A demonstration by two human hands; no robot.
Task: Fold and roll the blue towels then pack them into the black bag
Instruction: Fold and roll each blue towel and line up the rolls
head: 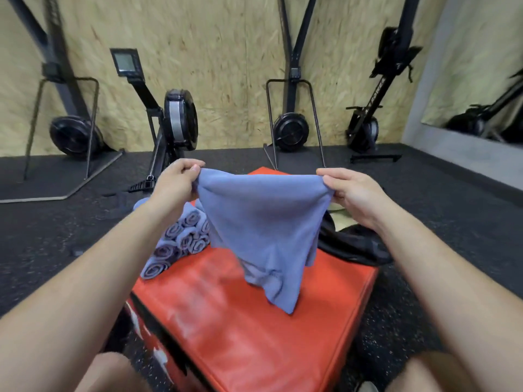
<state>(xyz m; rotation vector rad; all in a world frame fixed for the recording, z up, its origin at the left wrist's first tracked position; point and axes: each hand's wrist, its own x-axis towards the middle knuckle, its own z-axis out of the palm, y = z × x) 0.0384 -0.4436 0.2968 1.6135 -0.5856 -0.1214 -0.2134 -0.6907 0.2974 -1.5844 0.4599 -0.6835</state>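
Left hand (pixel 177 181) and right hand (pixel 352 193) pinch top corners of the hanging blue towel (pixel 263 222).

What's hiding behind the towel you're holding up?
The towel covers part of the red box, the rolled towels and the black bag; anything else behind it is hidden.

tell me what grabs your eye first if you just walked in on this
A blue towel held up mid-frame, its top corners pinched by the left hand and right hand, its lower end drooping onto a bright red padded box. A stack of rolled blue towels sits on the box's left side, and a black bag on its right.
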